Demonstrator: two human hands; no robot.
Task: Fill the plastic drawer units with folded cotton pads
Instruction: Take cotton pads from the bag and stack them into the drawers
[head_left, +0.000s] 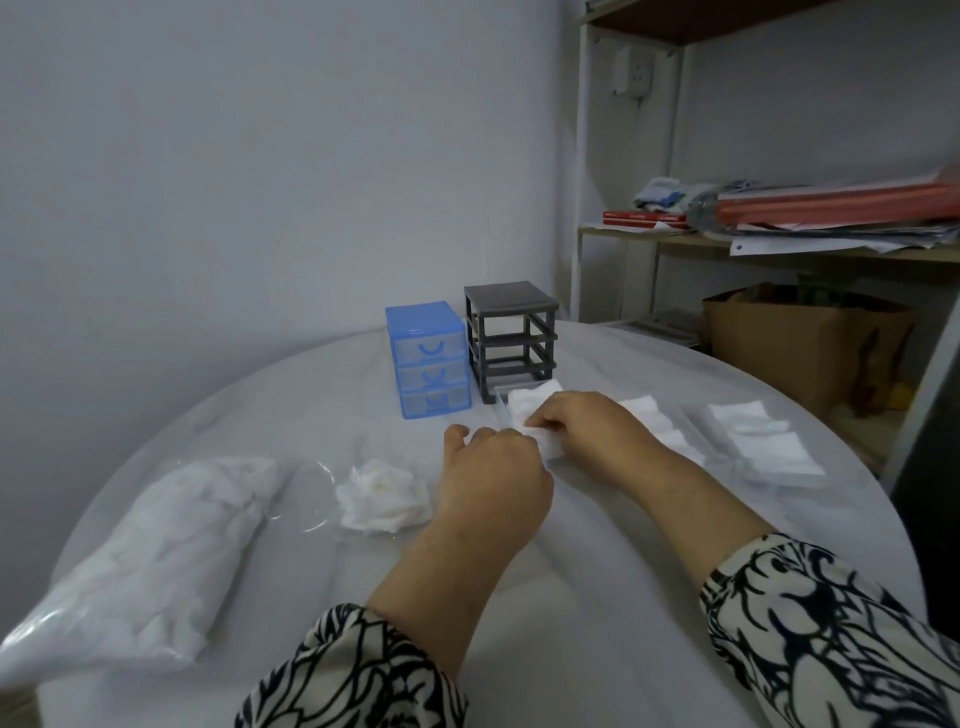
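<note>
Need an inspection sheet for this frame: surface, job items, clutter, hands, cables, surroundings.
Surface: round white table.
Job's things: blue plastic drawer unit, drawers in; grey plastic drawer frame, slots empty; three clear drawers out, the nearest being filled; loose cotton pads; clear bag of pads.
Clutter: nothing seen.
Hands: left hand and right hand both pinch a folded white cotton pad.
Cables: nothing seen.
Surroundings: shelf of papers, cardboard box.

Bare worktop (291, 395) is left open toward the wall, left of the blue drawer unit (428, 358). The near-left side is blocked by a plastic bag (150, 561) and a loose cotton heap (382, 493). The right side is crowded by filled drawers (763, 441) (lying flat).
</note>
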